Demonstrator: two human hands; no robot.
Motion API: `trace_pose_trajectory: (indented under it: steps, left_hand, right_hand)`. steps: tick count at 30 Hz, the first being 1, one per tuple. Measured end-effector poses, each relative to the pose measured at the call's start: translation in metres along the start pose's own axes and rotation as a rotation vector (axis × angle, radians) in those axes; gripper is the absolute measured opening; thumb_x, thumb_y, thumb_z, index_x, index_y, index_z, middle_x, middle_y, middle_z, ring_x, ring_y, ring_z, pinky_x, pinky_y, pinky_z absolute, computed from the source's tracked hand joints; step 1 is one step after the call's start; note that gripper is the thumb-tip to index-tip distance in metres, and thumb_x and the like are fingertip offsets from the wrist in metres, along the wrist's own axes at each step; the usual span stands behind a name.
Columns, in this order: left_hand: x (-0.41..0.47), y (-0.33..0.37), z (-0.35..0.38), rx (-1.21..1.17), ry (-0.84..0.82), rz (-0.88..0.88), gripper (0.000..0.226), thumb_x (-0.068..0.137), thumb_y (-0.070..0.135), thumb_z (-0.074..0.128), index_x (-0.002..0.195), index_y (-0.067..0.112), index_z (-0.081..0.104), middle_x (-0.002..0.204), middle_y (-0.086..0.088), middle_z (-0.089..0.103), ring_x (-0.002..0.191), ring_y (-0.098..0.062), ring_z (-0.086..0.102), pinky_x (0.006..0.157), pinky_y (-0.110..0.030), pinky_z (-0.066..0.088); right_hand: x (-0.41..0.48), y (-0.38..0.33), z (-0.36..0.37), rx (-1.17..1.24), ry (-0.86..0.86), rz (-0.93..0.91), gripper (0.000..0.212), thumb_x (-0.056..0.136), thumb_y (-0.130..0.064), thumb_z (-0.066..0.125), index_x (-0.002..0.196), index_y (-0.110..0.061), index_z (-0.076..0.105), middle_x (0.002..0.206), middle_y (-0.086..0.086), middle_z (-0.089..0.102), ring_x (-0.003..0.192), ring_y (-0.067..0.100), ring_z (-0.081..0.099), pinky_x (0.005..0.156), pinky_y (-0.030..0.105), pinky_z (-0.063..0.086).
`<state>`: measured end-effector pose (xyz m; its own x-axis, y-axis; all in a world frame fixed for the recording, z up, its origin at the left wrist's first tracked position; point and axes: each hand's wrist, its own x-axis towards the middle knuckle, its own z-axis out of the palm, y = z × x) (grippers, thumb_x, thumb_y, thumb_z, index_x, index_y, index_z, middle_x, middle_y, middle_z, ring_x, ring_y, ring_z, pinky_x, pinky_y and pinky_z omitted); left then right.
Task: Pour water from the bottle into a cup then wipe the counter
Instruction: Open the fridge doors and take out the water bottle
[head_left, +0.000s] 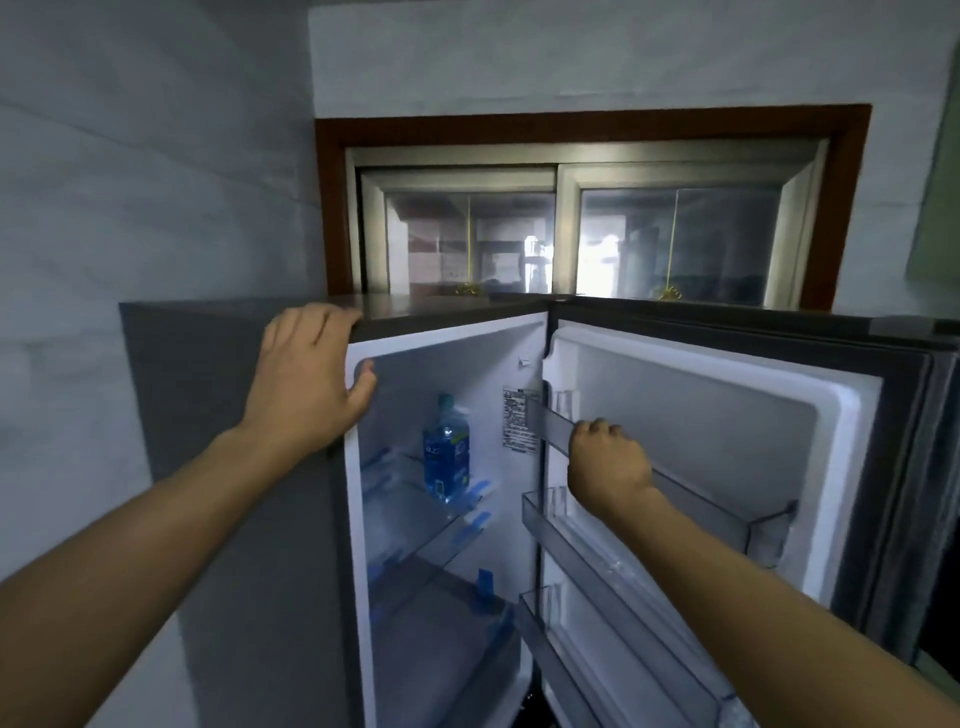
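A blue plastic water bottle (445, 451) with a teal cap stands upright on the upper glass shelf inside an open grey fridge (234, 467). My left hand (306, 379) rests on the fridge's top left front corner, fingers over the top edge and thumb hooked inside the frame. My right hand (605, 470) is closed on the rim of the upper door shelf (685, 483) of the open fridge door (727, 415). Neither hand touches the bottle. No cup or cloth is in view.
The fridge door stands open to the right, with three clear door racks (597, 561) that look empty. Glass shelves (426, 525) with blue tape sit below the bottle. A brown-framed window (571, 234) is behind the fridge, and a pale wall (130, 182) runs along the left.
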<state>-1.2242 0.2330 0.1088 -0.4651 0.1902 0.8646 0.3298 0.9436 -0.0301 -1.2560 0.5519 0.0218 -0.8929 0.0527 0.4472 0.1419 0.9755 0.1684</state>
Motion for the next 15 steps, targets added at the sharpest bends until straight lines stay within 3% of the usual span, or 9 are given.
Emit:
trace_pose_trajectory:
  steps: [5, 10, 15]
  left_hand:
    - [-0.002, 0.003, 0.001, 0.028, 0.000, -0.038, 0.055, 0.084, 0.036, 0.054, 0.127, 0.003, 0.058, 0.116, -0.020, 0.059, 0.108, -0.038, 0.052, 0.099, -0.048, 0.040]
    - [-0.003, 0.004, 0.008, 0.021, 0.044, -0.069, 0.054, 0.084, 0.037, 0.055, 0.128, 0.005, 0.056, 0.116, -0.017, 0.058, 0.110, -0.032, 0.049, 0.099, -0.046, 0.041]
    - [-0.002, -0.001, 0.017, 0.017, 0.133, -0.039, 0.053, 0.083, 0.036, 0.055, 0.124, 0.003, 0.058, 0.109, -0.019, 0.057, 0.102, -0.032, 0.047, 0.092, -0.044, 0.040]
  right_hand:
    - [0.030, 0.010, 0.013, 0.022, 0.051, -0.032, 0.036, 0.092, -0.007, 0.048, 0.127, -0.002, 0.051, 0.126, 0.017, 0.059, 0.116, 0.033, 0.057, 0.089, 0.040, 0.052]
    - [0.063, 0.014, 0.028, 0.094, 0.105, -0.058, 0.034, 0.099, -0.028, 0.052, 0.125, -0.006, 0.054, 0.122, 0.014, 0.063, 0.108, 0.031, 0.065, 0.085, 0.037, 0.052]
    - [0.084, 0.021, 0.050, 0.038, 0.138, -0.116, 0.058, 0.096, -0.049, 0.055, 0.131, -0.003, 0.050, 0.120, 0.014, 0.064, 0.100, 0.031, 0.069, 0.078, 0.036, 0.052]
